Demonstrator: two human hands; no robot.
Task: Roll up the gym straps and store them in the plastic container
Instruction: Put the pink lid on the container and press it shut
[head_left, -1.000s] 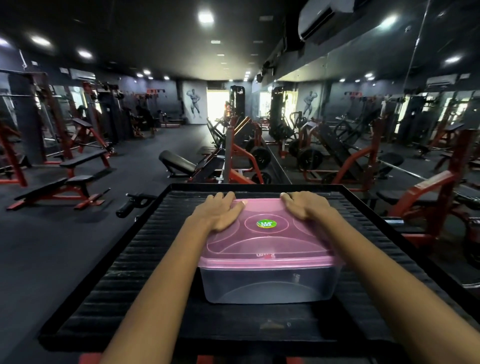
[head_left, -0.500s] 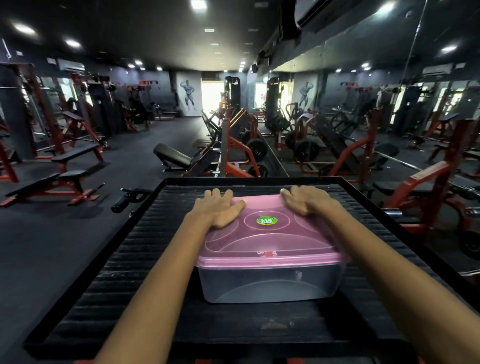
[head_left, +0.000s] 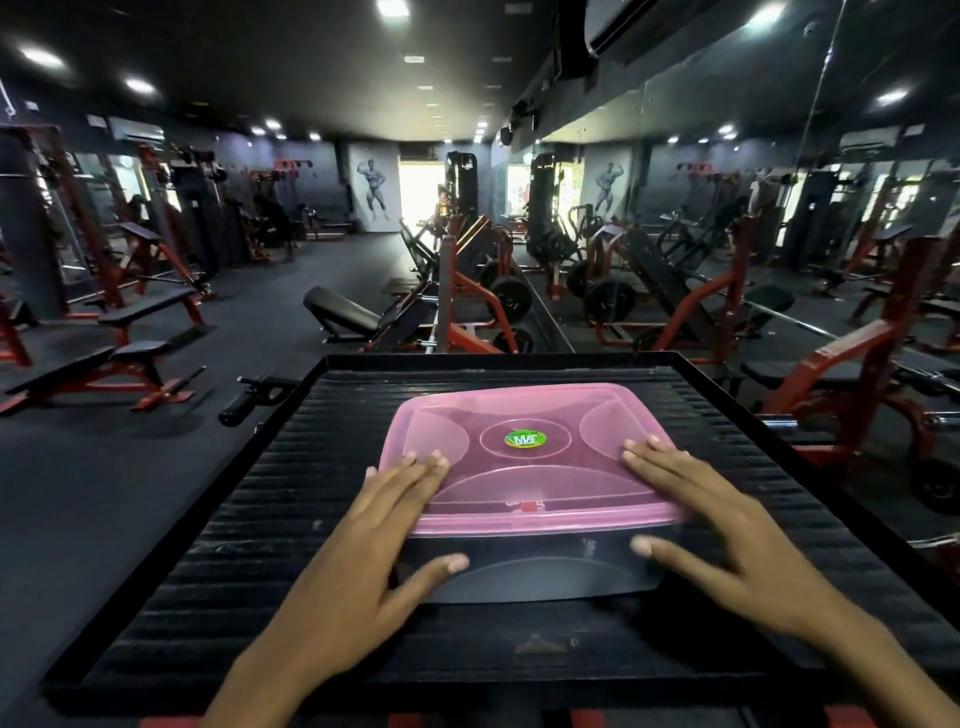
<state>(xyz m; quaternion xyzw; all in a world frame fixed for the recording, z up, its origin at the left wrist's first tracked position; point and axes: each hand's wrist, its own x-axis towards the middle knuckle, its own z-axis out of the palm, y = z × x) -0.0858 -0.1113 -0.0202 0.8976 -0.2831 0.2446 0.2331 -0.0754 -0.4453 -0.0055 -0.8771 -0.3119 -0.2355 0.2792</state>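
Observation:
A clear plastic container (head_left: 545, 566) with a pink lid (head_left: 524, 467) stands on a black ribbed platform (head_left: 291, 499). The lid is on and carries a green round sticker (head_left: 525, 439) at its middle. My left hand (head_left: 379, 530) grips the lid's near left corner, fingers on top and thumb against the container's front wall. My right hand (head_left: 711, 525) holds the near right corner the same way. No gym straps are visible; the container's inside looks dark and I cannot tell what it holds.
The platform has a raised black rim (head_left: 498, 358). Red and black benches (head_left: 104, 358) stand on the dark floor to the left, a weight machine (head_left: 457, 312) lies beyond the platform, and a mirrored wall (head_left: 779, 208) runs along the right.
Both hands slid from the lid's far corners back to its near corners, thumbs now on the front wall. The view has tilted down toward the container.

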